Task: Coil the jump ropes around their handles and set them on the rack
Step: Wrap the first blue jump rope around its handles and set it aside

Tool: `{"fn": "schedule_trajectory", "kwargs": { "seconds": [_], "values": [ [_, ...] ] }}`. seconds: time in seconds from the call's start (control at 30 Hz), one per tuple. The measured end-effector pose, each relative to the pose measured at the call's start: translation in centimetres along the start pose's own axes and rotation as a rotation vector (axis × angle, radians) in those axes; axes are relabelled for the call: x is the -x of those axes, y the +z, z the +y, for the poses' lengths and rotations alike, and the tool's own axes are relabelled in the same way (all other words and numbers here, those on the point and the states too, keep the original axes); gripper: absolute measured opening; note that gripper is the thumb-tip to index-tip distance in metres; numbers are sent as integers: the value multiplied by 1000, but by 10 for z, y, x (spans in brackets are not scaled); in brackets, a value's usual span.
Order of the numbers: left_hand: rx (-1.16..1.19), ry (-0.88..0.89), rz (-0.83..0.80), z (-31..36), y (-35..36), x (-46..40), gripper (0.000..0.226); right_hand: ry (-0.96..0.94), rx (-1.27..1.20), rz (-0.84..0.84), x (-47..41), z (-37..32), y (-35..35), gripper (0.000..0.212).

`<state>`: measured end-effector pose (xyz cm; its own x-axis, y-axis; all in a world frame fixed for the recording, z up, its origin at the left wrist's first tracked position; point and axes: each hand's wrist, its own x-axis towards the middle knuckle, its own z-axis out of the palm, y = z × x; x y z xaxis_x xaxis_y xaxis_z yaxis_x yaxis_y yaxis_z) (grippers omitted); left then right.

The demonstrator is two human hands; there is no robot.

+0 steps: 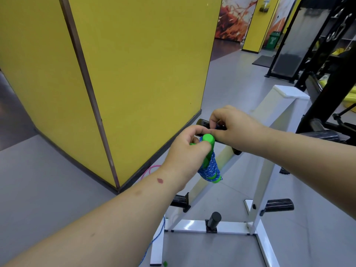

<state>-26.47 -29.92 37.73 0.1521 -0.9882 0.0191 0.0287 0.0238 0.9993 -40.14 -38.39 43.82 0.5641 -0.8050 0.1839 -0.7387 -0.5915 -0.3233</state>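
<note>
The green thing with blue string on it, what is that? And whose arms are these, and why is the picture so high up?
The arms belong to a person wearing a camera on their head, so you see what they see, looking down at their own hands. There is only this one picture.

The green thing is a jump rope's handles, with blue rope coiled round them. The left hand grips the bundle. The right hand pinches something small just above it; I cannot tell what.

Behind the hands stands a white rack with black pegs sticking out, where the bundle should go. On the grey floor lie a loose blue rope end and a pink rope beside the yellow wall.
</note>
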Motion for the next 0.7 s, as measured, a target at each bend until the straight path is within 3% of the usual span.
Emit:
{"fn": "schedule_trajectory", "kwargs": {
  "seconds": [0.13,0.23,0.47,0.63,0.7],
  "values": [
    [-74,86,68,-7,-3,-3,13,-27,18,15,-2,4,0,22],
    [-1,34,125,-7,-3,-6,6,-57,39,17,-2,7,-2,20],
    [-104,-57,363,-18,-1,-10,19,-89,76,18,10,10,-4,19],
    [49,-168,186,-24,7,2,9,-71,91,48,11,10,2,18],
    [-45,-133,141,-23,11,4,34,-63,87,54,10,10,3,18]
  ]
}}
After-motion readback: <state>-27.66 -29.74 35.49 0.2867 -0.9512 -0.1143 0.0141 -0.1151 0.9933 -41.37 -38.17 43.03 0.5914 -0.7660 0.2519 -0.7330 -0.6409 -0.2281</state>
